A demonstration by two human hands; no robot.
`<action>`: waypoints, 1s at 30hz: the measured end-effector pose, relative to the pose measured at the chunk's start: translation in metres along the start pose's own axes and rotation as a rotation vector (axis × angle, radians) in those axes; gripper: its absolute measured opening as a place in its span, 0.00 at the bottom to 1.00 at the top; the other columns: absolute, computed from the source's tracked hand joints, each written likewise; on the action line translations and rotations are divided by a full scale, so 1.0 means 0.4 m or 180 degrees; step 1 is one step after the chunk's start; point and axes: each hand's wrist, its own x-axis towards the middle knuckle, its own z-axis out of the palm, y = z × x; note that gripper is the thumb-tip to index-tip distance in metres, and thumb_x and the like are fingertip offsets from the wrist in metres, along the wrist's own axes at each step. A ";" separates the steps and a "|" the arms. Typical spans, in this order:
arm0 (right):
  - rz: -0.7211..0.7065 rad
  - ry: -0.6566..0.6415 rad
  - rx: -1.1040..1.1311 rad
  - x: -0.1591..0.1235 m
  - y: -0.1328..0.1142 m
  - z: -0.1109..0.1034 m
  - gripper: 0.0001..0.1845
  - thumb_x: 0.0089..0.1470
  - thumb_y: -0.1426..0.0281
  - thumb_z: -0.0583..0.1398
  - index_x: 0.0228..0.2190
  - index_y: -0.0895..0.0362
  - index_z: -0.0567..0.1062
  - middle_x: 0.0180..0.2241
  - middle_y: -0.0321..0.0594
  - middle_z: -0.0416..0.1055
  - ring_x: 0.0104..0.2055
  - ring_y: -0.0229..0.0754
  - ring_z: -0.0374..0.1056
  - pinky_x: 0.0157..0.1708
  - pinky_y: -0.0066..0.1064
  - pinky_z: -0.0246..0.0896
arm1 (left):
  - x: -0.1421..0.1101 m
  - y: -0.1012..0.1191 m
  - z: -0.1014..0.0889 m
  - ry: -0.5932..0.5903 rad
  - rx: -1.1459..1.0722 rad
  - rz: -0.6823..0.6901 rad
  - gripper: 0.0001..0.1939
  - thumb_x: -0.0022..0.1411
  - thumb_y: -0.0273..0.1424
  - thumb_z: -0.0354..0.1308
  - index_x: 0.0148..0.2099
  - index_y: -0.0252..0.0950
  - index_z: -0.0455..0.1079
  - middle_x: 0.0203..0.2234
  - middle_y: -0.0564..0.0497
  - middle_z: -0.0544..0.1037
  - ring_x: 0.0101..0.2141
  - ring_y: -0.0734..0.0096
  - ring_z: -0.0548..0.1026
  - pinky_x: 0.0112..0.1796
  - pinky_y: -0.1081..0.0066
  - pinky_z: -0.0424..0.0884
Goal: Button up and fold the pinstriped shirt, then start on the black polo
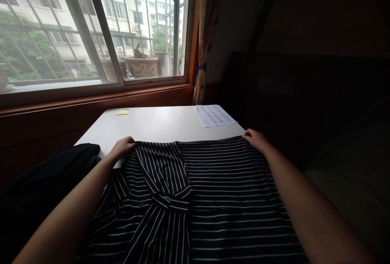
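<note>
A black shirt with thin white stripes [213,191] lies spread over the near half of a white table [152,124]; its collar and folded placket run down the middle left. My left hand [122,147] is closed on the shirt's far left edge, fingers curled over the cloth. At the shirt's far right corner, my right hand [255,139] grips the edge with bent fingers. Both forearms reach forward over the shirt's sides.
A printed sheet of paper [215,115] lies at the table's far right and a yellow sticky note [122,112] at its far left. Dark clothing [61,166] is heaped at the left. Behind stand a wooden sill, barred window [91,28] and curtain [207,32].
</note>
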 end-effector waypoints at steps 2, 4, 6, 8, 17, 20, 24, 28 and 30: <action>-0.0031 0.0054 -0.0018 0.033 -0.019 -0.005 0.07 0.54 0.65 0.61 0.33 0.54 0.76 0.34 0.41 0.77 0.37 0.45 0.72 0.36 0.31 0.62 | 0.009 0.000 -0.002 0.0094 0.0054 0.0010 0.14 0.55 0.40 0.57 0.39 0.37 0.73 0.37 0.46 0.81 0.41 0.58 0.78 0.39 0.68 0.73; -0.0051 0.0117 -0.0046 0.067 -0.042 -0.006 0.07 0.54 0.64 0.62 0.34 0.55 0.76 0.35 0.42 0.77 0.37 0.46 0.71 0.36 0.32 0.62 | 0.021 -0.001 -0.007 0.0191 0.0101 0.0015 0.14 0.57 0.40 0.56 0.40 0.37 0.73 0.38 0.46 0.81 0.41 0.58 0.78 0.39 0.68 0.73; -0.0065 0.0201 -0.0084 0.097 -0.068 -0.004 0.08 0.54 0.64 0.62 0.34 0.55 0.76 0.35 0.43 0.77 0.37 0.46 0.71 0.36 0.33 0.62 | 0.033 -0.002 -0.015 0.0291 0.0154 0.0013 0.14 0.58 0.40 0.55 0.41 0.37 0.73 0.39 0.45 0.80 0.42 0.57 0.77 0.40 0.67 0.72; -0.0092 0.0292 -0.0121 0.124 -0.095 0.000 0.09 0.55 0.63 0.61 0.35 0.55 0.77 0.34 0.43 0.77 0.38 0.47 0.70 0.37 0.34 0.62 | 0.047 -0.006 -0.027 0.0389 0.0217 0.0012 0.14 0.59 0.40 0.54 0.42 0.37 0.73 0.40 0.45 0.80 0.43 0.57 0.77 0.41 0.67 0.72; -0.0274 0.0504 -0.0173 0.202 -0.193 0.053 0.12 0.57 0.62 0.59 0.37 0.55 0.78 0.35 0.46 0.76 0.44 0.51 0.67 0.41 0.37 0.62 | 0.105 -0.037 -0.059 0.0733 0.0654 0.0107 0.14 0.61 0.39 0.54 0.42 0.37 0.74 0.42 0.42 0.78 0.46 0.53 0.74 0.50 0.60 0.68; -0.0354 0.0476 -0.0166 0.209 -0.208 0.073 0.10 0.57 0.65 0.59 0.37 0.55 0.78 0.36 0.46 0.76 0.45 0.52 0.67 0.43 0.37 0.63 | 0.102 -0.038 -0.049 0.0827 0.0760 0.0182 0.15 0.62 0.39 0.53 0.44 0.36 0.74 0.45 0.40 0.76 0.49 0.50 0.72 0.54 0.56 0.66; -0.0418 0.0394 -0.0156 0.193 -0.190 0.065 0.13 0.53 0.71 0.59 0.40 0.56 0.78 0.42 0.45 0.76 0.43 0.50 0.69 0.45 0.37 0.63 | 0.066 -0.015 -0.037 0.0890 0.0795 0.0504 0.20 0.64 0.39 0.52 0.52 0.34 0.72 0.53 0.37 0.71 0.56 0.43 0.66 0.57 0.48 0.63; -0.0410 0.0331 -0.0163 0.117 -0.129 0.013 0.16 0.52 0.71 0.58 0.42 0.58 0.78 0.45 0.47 0.74 0.42 0.48 0.71 0.46 0.36 0.64 | -0.025 0.021 -0.034 0.0744 0.0730 0.1126 0.21 0.67 0.40 0.51 0.57 0.38 0.70 0.59 0.42 0.67 0.59 0.50 0.63 0.60 0.51 0.61; -0.0397 0.0252 -0.0155 0.051 -0.089 -0.020 0.16 0.52 0.70 0.58 0.42 0.57 0.78 0.44 0.46 0.75 0.42 0.47 0.71 0.46 0.35 0.65 | -0.097 0.034 -0.031 0.0568 0.0660 0.1657 0.20 0.68 0.40 0.50 0.58 0.39 0.69 0.60 0.44 0.67 0.60 0.52 0.63 0.61 0.51 0.61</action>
